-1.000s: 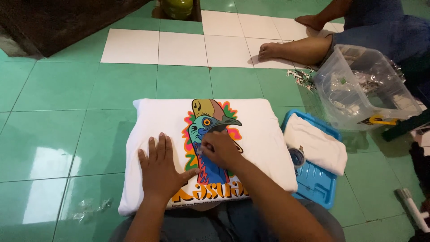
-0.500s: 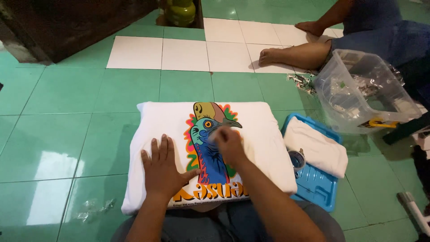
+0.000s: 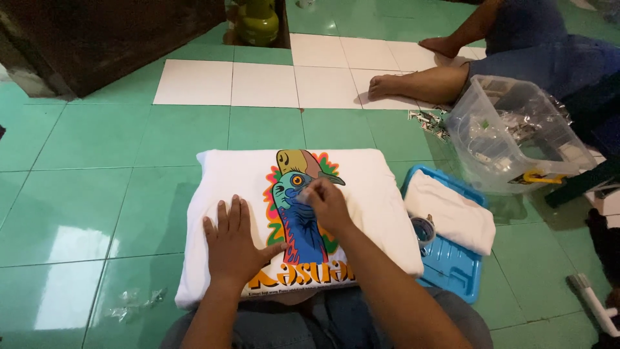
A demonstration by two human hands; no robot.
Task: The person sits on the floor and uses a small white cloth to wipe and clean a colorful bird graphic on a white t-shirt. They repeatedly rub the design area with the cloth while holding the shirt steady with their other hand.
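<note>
Left hand (image 3: 234, 244) lies flat, fingers spread, on white folded cotton shirt (image 3: 368, 194) over green tiled floor (image 3: 97, 194); right hand (image 3: 325, 203), fingertips pinched together, presses the colourful bird print (image 3: 300, 213)

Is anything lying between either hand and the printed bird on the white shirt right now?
Nothing visible does. The left hand lies flat on the white shirt beside the bird print, and the right hand rests directly on the print. The folded white cloth lies apart, on the blue lid.
</note>
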